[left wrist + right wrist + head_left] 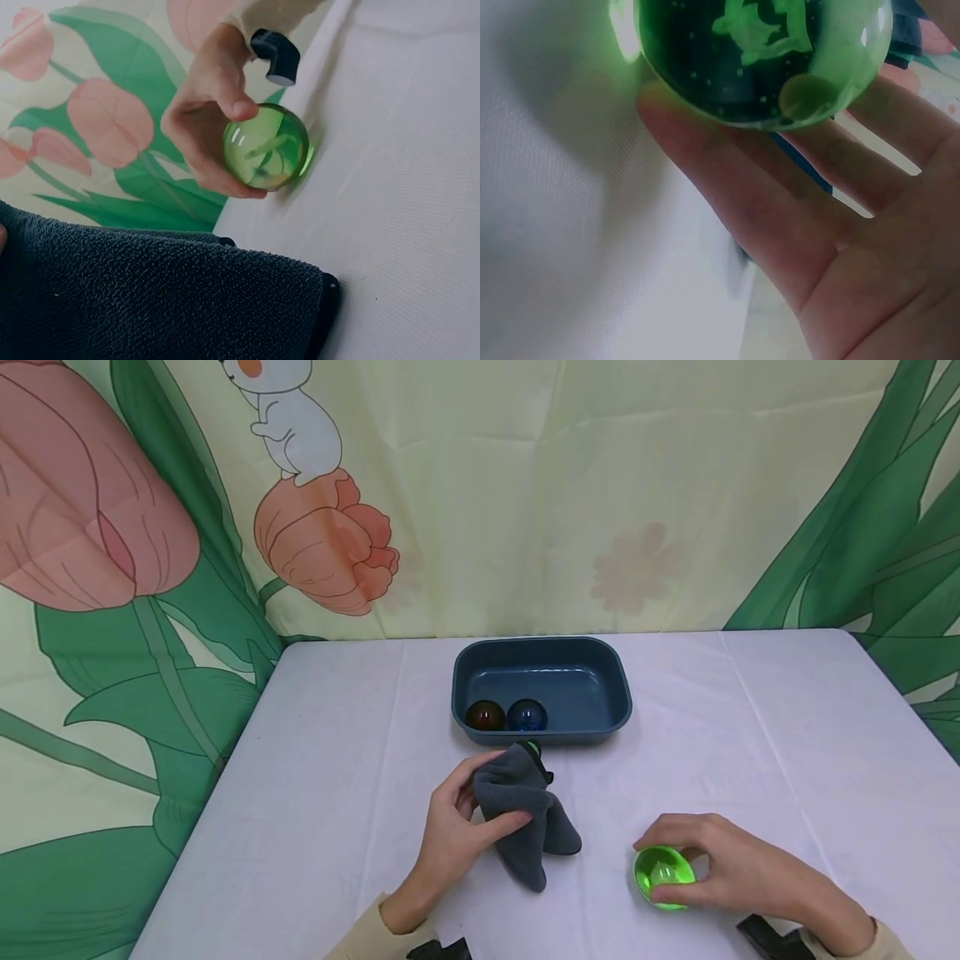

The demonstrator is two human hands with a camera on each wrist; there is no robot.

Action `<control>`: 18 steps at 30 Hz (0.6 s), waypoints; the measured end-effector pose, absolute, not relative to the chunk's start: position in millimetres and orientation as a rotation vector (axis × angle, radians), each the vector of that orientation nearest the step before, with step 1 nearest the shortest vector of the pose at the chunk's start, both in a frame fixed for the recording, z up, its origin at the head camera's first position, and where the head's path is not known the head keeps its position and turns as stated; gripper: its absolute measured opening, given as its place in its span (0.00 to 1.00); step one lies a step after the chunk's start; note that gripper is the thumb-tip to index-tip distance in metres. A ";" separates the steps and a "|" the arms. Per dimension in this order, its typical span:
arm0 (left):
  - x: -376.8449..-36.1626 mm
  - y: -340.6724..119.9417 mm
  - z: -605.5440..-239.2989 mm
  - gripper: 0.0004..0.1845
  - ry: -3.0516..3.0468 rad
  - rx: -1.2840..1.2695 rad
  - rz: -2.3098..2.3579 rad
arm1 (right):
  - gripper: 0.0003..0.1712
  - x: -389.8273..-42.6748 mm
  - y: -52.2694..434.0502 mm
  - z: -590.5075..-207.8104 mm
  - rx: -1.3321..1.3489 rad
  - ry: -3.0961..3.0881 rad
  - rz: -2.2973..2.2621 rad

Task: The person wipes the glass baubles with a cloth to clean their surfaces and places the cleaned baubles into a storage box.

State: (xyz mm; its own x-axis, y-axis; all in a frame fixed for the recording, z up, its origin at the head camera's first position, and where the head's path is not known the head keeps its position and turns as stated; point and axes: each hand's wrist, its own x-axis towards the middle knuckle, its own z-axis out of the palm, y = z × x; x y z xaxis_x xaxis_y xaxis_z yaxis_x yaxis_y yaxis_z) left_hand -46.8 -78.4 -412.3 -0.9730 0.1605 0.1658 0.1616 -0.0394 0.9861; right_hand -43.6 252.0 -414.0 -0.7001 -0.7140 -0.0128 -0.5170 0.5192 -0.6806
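Your right hand (738,872) is curling round the green ball (663,877) on the desk (787,735); your left hand (457,835) is gripping the grey cloth (525,818). Keep fingertips low so it isn't rolling free; bring the cloth underneath.

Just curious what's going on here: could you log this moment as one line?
left hand: grips dark grey cloth | right hand: holds clear green ball on table | blue tray: two balls inside

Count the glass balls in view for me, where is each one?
3. A brown ball and a blue ball sit side by side in the tray. The right hand grips a green ball on the table. The grey cloth could hide another.
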 end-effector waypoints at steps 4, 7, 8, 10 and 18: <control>-46.9 -78.3 -412.3 0.37 -2.178 -0.371 -2.243 | 0.19 -46.6 248.8 -411.5 -1.026 2.539 -0.921; -46.8 -78.8 -412.7 0.37 -2.173 -0.375 -2.248 | 0.21 -49.9 245.9 -406.8 -0.980 2.566 -0.886; -46.8 -79.1 -412.8 0.37 -2.170 -0.376 -2.251 | 0.22 -50.6 244.7 -405.0 -0.966 2.585 -0.879; -46.7 -79.6 -412.8 0.37 -2.166 -0.378 -2.251 | 0.22 -52.4 242.8 -401.1 -0.954 2.616 -0.874; -47.6 -80.9 -412.7 0.37 -2.158 -0.387 -2.250 | 0.23 -60.1 230.0 -389.8 -1.005 2.803 -0.945</control>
State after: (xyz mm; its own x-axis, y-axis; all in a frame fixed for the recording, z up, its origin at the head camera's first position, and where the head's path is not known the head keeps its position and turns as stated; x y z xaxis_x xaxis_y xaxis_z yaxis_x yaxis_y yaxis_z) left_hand -47.6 -80.9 -412.7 -0.9697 0.1694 0.1762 0.1690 -0.0563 0.9840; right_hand -60.1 230.0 -389.8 -0.7930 -0.5823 0.1791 -0.5719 0.6101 -0.5484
